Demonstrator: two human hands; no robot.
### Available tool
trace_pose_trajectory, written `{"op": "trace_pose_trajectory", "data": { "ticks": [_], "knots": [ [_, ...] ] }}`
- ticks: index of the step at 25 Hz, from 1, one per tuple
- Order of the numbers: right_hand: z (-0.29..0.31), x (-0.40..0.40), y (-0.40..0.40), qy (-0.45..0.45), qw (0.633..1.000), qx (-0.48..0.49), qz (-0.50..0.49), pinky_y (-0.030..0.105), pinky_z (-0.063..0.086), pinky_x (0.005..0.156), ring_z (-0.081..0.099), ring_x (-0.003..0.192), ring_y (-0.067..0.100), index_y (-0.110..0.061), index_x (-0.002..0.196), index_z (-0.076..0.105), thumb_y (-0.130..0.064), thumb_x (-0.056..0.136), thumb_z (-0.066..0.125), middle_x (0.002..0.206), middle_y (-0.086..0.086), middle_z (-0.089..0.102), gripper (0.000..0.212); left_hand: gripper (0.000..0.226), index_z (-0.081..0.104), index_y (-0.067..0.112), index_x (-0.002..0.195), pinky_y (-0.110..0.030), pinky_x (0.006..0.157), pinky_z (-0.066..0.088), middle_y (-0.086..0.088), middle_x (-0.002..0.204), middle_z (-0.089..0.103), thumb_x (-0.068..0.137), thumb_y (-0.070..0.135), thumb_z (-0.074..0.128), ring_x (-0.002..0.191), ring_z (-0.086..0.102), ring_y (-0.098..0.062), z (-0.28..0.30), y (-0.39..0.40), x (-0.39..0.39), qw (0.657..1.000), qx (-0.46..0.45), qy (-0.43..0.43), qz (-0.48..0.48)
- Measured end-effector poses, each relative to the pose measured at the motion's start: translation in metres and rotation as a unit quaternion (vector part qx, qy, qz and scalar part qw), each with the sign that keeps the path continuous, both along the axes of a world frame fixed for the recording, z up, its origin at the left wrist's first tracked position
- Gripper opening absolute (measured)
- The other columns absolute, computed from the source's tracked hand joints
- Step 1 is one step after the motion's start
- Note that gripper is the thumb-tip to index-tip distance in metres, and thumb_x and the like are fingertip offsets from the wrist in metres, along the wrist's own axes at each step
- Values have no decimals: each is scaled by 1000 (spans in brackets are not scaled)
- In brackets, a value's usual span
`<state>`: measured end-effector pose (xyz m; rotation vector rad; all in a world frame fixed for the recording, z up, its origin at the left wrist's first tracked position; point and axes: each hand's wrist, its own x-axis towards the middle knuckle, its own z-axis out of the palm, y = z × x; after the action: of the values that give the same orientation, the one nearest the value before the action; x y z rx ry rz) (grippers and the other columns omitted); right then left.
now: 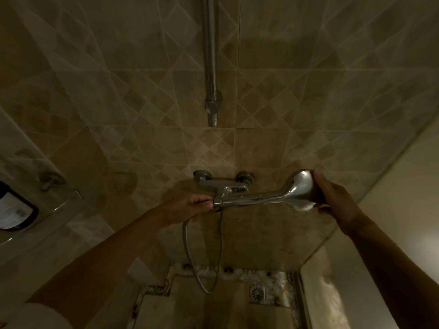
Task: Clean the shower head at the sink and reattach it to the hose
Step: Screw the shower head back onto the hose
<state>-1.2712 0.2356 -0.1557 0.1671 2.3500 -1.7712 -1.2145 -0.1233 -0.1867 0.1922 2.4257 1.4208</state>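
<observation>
Chrome handheld shower head (301, 189), smooth, wet and spoon-shaped with a long slim handle, was held level in front of the chrome wall mixer tap (223, 185), low on the beige diamond-patterned tiled wall (118, 91). Right hand (332, 197) cupped the round head end, thumb on top and fingers curled beneath. Left hand (187, 205) gripped the handle's base where the ribbed silver metal hose (190, 252) met it; the joint itself was hidden by the fingers, so attached or not could not be told. Hose hung in a loop toward the floor and rose again behind the handle's base, its upper end hard to make out.

Vertical chrome riser pipe (210, 55) ran down the wall's middle, ending in a bracket above the tap, top cut off. At the wall's left edge a curved glass shelf (59, 207) carried a dark bottle with a pale label (14, 210), partly cut off, label unreadable. Square metal floor drain (257, 293) sat in the patterned mosaic border at the floor's far right corner. Scene dim, details murky.
</observation>
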Motion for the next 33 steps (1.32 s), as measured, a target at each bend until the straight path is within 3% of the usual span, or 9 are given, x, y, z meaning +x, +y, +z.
{"op": "trace_pose_trajectory", "data": {
  "ticks": [4,8,11,15,20,24,27,30,33],
  "knots": [
    [0,-2,-4,-29,998,-46,-28,31,42,62,56,73,19,-17,94,63,-49,97,45,82,4,58,37,21,66,33,109,-24,56,36,7,69,53,96,23,53,58,45,-4,4,2,1,1000,2,10,10],
    [-5,-6,1,-79,969,-229,-41,23,32,47,40,54,13,-18,92,62,-26,96,52,79,6,52,13,21,65,35,103,-20,53,35,-3,71,46,96,20,52,55,42,-2,9,4,2,1000,4,17,19],
    [-7,-9,8,-69,957,-282,9,19,39,39,49,45,9,-38,122,61,-19,97,48,98,2,69,34,21,65,28,111,-20,54,32,8,64,46,97,20,52,57,41,-4,12,4,1,1000,0,20,18],
    [-6,-7,22,-108,919,-362,110,24,55,46,65,56,18,-27,128,64,-12,71,63,92,10,71,59,25,59,6,120,-6,54,36,25,56,59,98,7,46,54,51,10,19,6,4,999,12,15,42],
    [-15,-5,33,-65,958,-230,160,19,54,54,71,75,16,-38,133,56,7,80,55,98,6,72,69,24,61,15,118,-16,54,34,23,54,57,98,12,47,51,45,5,19,2,7,1000,2,17,23],
    [-11,-1,30,-27,973,-182,142,24,54,59,71,82,19,-31,119,65,-32,74,76,108,10,67,47,23,66,22,115,-24,57,35,18,60,55,97,23,51,58,43,-3,13,-3,6,1000,-8,11,18],
    [-12,-2,22,20,992,-96,83,31,58,69,72,93,19,-23,102,71,-69,48,83,106,7,72,72,21,64,24,112,-24,55,34,15,61,55,97,21,50,58,42,-6,10,-2,5,1000,-7,8,13],
    [-13,0,9,26,992,-113,56,33,58,68,70,100,25,-11,106,63,-55,76,70,114,13,69,54,21,67,30,106,-27,56,34,4,65,43,97,21,51,60,40,-10,6,-1,4,1000,-13,22,7],
    [-15,3,3,45,990,-126,55,29,55,53,68,95,26,-24,125,54,-38,94,56,119,11,63,35,22,68,36,104,-23,56,35,4,68,50,96,22,52,60,44,-4,4,-1,3,1000,-19,19,13]
  ]
}}
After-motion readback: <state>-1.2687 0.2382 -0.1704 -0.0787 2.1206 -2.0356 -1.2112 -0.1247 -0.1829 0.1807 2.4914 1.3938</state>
